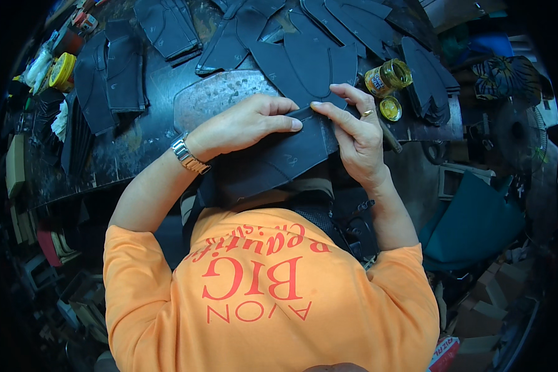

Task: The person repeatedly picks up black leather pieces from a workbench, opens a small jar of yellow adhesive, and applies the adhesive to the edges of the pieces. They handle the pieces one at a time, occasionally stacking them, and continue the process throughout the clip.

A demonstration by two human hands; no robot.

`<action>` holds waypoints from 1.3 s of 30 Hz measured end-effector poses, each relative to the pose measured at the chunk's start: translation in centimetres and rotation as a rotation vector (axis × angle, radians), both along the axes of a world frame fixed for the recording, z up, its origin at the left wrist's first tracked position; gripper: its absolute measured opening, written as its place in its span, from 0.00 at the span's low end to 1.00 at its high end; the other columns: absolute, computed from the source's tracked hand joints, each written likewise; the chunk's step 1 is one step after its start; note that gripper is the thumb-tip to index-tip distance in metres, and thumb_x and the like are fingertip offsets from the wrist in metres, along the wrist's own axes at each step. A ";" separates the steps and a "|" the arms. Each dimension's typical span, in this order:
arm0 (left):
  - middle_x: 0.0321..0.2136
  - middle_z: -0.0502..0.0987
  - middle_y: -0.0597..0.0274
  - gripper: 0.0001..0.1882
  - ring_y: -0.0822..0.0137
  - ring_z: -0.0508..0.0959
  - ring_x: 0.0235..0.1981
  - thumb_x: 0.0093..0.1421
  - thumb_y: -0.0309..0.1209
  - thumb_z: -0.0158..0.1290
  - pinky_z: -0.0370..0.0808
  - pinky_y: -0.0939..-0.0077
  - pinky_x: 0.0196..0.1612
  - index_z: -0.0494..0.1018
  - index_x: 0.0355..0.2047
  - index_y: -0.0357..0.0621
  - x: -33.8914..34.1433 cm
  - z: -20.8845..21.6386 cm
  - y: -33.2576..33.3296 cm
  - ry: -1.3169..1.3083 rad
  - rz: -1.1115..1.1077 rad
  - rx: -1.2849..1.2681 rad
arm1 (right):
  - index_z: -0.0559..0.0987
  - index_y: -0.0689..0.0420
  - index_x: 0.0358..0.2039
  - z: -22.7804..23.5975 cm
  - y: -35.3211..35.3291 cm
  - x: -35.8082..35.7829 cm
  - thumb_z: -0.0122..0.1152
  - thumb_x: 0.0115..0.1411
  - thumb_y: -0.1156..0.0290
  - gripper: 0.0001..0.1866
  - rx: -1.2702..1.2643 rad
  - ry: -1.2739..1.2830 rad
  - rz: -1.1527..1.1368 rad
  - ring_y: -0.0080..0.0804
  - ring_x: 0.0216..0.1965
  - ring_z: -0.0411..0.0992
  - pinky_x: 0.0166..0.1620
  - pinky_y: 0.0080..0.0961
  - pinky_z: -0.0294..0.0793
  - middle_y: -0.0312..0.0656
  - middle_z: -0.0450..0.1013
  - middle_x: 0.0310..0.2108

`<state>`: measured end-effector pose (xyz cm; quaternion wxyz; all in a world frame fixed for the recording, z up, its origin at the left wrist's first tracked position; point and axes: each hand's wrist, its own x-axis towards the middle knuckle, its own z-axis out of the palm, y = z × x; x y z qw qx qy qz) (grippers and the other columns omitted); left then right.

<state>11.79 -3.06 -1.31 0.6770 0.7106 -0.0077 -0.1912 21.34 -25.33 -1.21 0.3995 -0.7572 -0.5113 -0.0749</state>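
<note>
a: what's over on your far left?

b: a yellow round tin at the bench edge, then stacks of dark cut pieces lying on the dark worktable.

a: and your left hand?

b: your left hand, with a metal wristwatch on the wrist, has its fingers curled and its thumb pressed flat onto the top edge of the dark leather piece. that piece sits just in front of your chest, over the near edge of the table.

a: your right hand?

b: your right hand pinches the same edge, fingertips almost touching the left thumb, a ring on one finger.

a: further right?

b: an open glue jar stands near that hand, with its yellow lid lying just beside it, and more dark pieces stacked beyond.
</note>
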 end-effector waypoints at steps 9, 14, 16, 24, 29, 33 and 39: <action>0.33 0.79 0.68 0.15 0.80 0.75 0.34 0.67 0.36 0.55 0.74 0.83 0.40 0.77 0.45 0.34 -0.1 -0.2 -0.2 -0.007 0.062 -0.099 | 0.86 0.50 0.43 -0.3 -0.4 0.2 0.64 0.49 0.86 0.22 0.012 -0.122 0.032 0.43 0.52 0.70 0.55 0.37 0.70 0.43 0.73 0.50; 0.35 0.81 0.68 0.14 0.80 0.77 0.34 0.67 0.35 0.55 0.75 0.84 0.41 0.78 0.45 0.36 0.0 -0.2 0.2 0.078 0.058 -0.232 | 0.87 0.49 0.41 0.1 -0.9 -0.2 0.66 0.46 0.85 0.22 0.038 -0.180 0.068 0.43 0.51 0.70 0.52 0.36 0.72 0.41 0.74 0.49; 0.35 0.81 0.69 0.13 0.80 0.77 0.34 0.67 0.34 0.55 0.75 0.84 0.41 0.78 0.45 0.37 0.0 -0.2 0.3 0.099 0.061 -0.268 | 0.87 0.49 0.40 0.2 -1.1 -0.5 0.67 0.45 0.85 0.21 0.034 -0.187 0.073 0.43 0.50 0.70 0.51 0.35 0.73 0.40 0.74 0.49; 0.35 0.81 0.70 0.13 0.81 0.78 0.35 0.65 0.34 0.57 0.75 0.85 0.41 0.79 0.45 0.39 -0.1 0.4 0.9 0.126 0.066 -0.305 | 0.88 0.45 0.40 -0.5 -1.9 -1.4 0.70 0.46 0.81 0.21 0.121 -0.218 0.127 0.39 0.47 0.71 0.48 0.31 0.74 0.38 0.74 0.47; 0.35 0.81 0.71 0.14 0.81 0.77 0.35 0.64 0.35 0.57 0.73 0.86 0.42 0.79 0.45 0.39 -0.1 0.4 1.6 0.095 0.095 -0.277 | 0.88 0.46 0.40 -1.3 -2.6 -1.5 0.69 0.47 0.82 0.20 0.186 -0.221 0.190 0.40 0.47 0.71 0.48 0.31 0.75 0.42 0.73 0.48; 0.36 0.78 0.72 0.14 0.81 0.75 0.35 0.64 0.36 0.58 0.73 0.86 0.43 0.77 0.44 0.39 0.3 1.6 3.7 -0.065 0.340 -0.129 | 0.71 0.51 0.63 -2.7 -2.1 -1.9 0.71 0.52 0.79 0.37 0.302 0.029 0.187 0.41 0.46 0.74 0.52 0.36 0.74 0.51 0.70 0.53; 0.38 0.81 0.60 0.09 0.68 0.80 0.39 0.64 0.25 0.55 0.77 0.76 0.45 0.77 0.43 0.34 3.2 3.1 9.1 -0.268 0.740 -0.622 | 0.40 0.50 0.74 -4.0 0.6 -3.3 0.67 0.57 0.81 0.55 0.320 0.736 0.458 0.35 0.50 0.74 0.54 0.33 0.74 0.50 0.70 0.55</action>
